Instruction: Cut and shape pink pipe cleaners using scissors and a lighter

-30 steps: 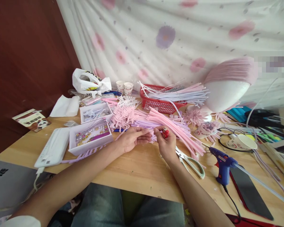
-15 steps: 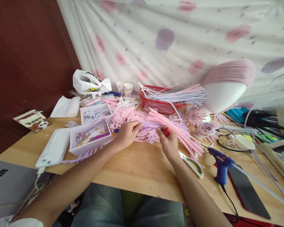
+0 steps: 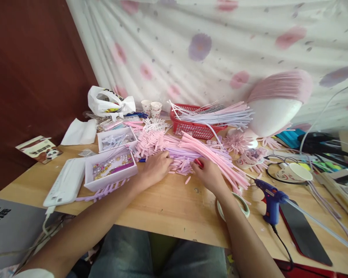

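My left hand [image 3: 156,168] rests at the near edge of a pile of short lilac fuzzy pieces [image 3: 183,165], its fingers curled down and their tips hidden. To its right, my right hand [image 3: 208,173] is closed on a small red object [image 3: 199,163], mostly covered by the fingers, so its kind cannot be made out. Beside that hand runs a bundle of long pink pipe cleaners [image 3: 217,154]. One short pink piece [image 3: 187,180] lies loose on the wood between the hands. Scissors [image 3: 244,206] with pale handles lie partly beneath my right forearm.
White boxes of beads [image 3: 89,178] and a white power strip [image 3: 64,183] stand left. Behind are a red basket [image 3: 188,129] of stems and paper cups [image 3: 156,110]. On the right are a foam head [image 3: 274,112], a blue glue gun [image 3: 271,200] and a dark phone [image 3: 306,235].
Both hands have come down lower onto the pile, and my left fingers have curled under. A short pink piece now lies on the table between them. The right forearm covers more of the scissors.
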Motion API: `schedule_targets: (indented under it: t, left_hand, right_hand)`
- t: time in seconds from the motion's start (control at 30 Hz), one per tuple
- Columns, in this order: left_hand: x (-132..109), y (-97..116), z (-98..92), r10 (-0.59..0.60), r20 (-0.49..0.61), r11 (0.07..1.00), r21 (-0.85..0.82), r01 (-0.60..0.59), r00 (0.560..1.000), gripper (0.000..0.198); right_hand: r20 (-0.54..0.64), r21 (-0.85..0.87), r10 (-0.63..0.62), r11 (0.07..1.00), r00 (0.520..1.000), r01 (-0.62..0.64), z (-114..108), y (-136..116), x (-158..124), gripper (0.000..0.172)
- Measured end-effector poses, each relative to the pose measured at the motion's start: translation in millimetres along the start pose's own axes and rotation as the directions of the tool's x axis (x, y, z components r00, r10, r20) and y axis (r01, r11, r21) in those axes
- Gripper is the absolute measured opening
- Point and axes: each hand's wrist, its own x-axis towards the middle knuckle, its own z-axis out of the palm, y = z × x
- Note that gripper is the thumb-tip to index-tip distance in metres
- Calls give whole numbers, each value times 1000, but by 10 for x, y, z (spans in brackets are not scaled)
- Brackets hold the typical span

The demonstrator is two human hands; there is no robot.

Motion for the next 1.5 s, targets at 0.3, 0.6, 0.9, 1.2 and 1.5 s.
schedule_targets:
  t: [0.3, 0.6, 0.9, 1.2, 1.5]
  left_hand:
    - [24, -40, 53, -43, -87, 981, -190, 26, 995, 28]
    - [120, -7, 5, -340, 222, 174, -940, 293, 914, 23]
    - [109, 52, -48, -362, 289, 19, -948, 316, 887, 28]
    - [144, 21, -22, -510, 103, 59, -986, 155, 854, 20]
    - [144, -30, -17, -481, 34, 107, -989, 98, 876, 34]
  right_hand:
    - [43, -368, -2, 930, 999, 18, -48, 48, -442, 24]
    - [15, -486, -55, 872, 998, 56, 74, 82, -588, 20]
    - [99, -150, 83, 986, 992, -67, 50, -297, -136, 18]
    - [10, -186, 168, 969, 986, -163, 255, -335, -47, 26]
    - [-77, 323, 21, 946, 997, 5, 263, -90, -56, 28]
